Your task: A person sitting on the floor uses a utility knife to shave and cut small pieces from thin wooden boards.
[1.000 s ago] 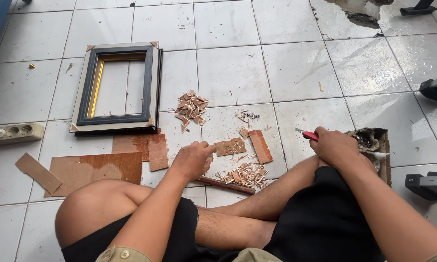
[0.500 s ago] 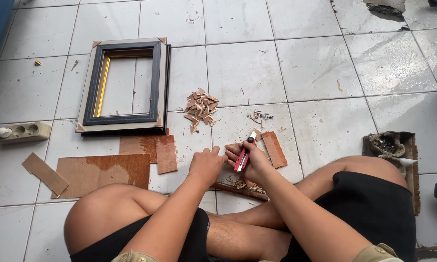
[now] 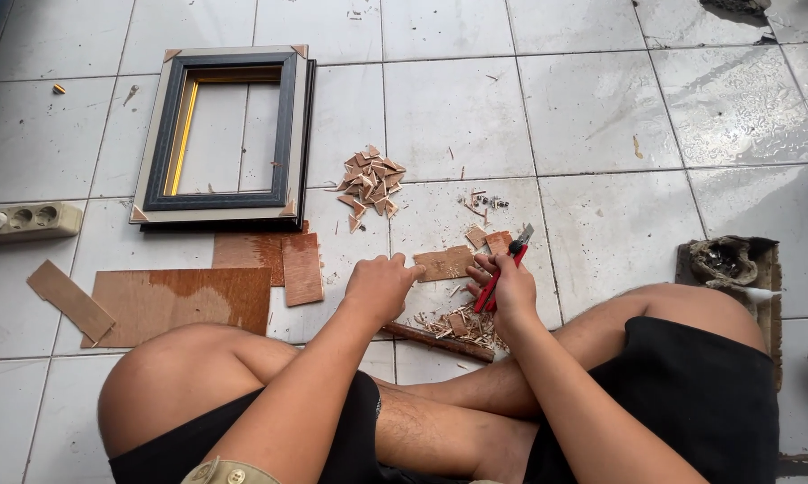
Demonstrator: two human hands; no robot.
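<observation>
Reddish-brown thin plywood scrap [image 3: 445, 263] lies flat on the tile just beyond my left hand [image 3: 381, 285], whose fingertips pin its near-left edge, while my right hand [image 3: 509, 291] grips a red-handled utility knife [image 3: 502, 272] angled toward its right end.

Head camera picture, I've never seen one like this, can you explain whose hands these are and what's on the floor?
The camera sits on a person's head and looks down, so the arms and crossed legs are their own. They sit on a tiled floor. The left hand presses a small brown board piece. The right hand holds a red utility knife at its edge. Nearby lie a picture frame, a pile of wood offcuts, larger brown sheets and a power strip.
</observation>
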